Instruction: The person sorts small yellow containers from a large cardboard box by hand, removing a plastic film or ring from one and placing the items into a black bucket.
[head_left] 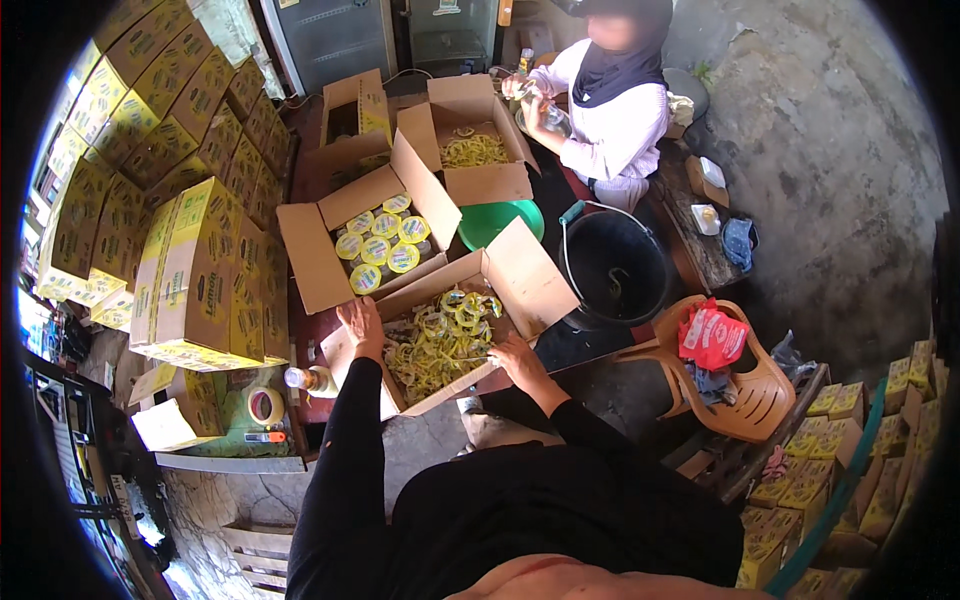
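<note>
1. Our left hand [360,322] lies flat, fingers spread, on the left rim of the near open carton [520,275]; it grips nothing.
2. Our right hand [517,357] rests at the carton's right side, fingers touching the heap of yellow rings [440,340] inside; we cannot tell whether it pinches any. The two hands sit apart, the heap between them.
3. That carton stands straight ahead of us, its flaps folded out, and the rings are too tangled to count.
4. Just behind it we see a second open carton [310,255] holding yellow-lidded jars [380,245]; about eight lids show.
5. Farther back are two more open cartons: one [480,105] with more yellow rings, one [350,110] beside it whose contents we cannot make out.
6. One green basin [500,218] and one black bucket [615,270] stand right of the cartons.
7. One orange plastic chair [750,390] carries a red bag [712,335].
8. A stack of closed yellow cartons [150,150] fills the left side.
9. One other person [610,100] sits beyond the cartons, both hands busy with a bottle.
10. One roll of tape [263,407] lies at lower left.
</note>
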